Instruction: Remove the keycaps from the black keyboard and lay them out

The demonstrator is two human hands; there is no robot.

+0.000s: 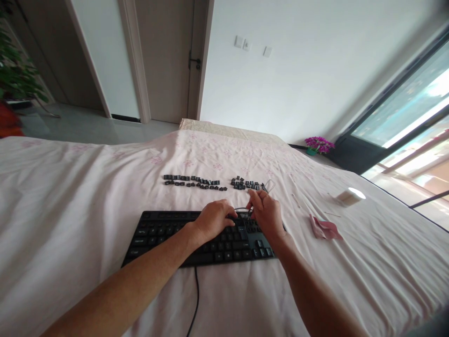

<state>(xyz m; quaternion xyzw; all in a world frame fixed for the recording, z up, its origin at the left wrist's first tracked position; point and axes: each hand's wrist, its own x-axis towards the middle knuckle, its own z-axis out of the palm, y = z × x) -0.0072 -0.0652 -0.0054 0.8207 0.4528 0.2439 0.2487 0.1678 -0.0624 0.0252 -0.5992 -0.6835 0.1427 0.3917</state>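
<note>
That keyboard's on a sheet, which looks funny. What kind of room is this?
Probably a bedroom: a wide bed with a flowered sheet, a wooden door behind it, a big window.

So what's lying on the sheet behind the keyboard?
Two clusters of loose black keycaps lie beyond the keyboard. The left hand and right hand cover its far right edge, hiding whatever sits there.

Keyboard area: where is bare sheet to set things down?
Wide bare sheet lies left of the keyboard and keycaps. Right, a narrow patch before the pink cloth. Crowded: strip between keyboard and keycaps, at the right hand.
</note>
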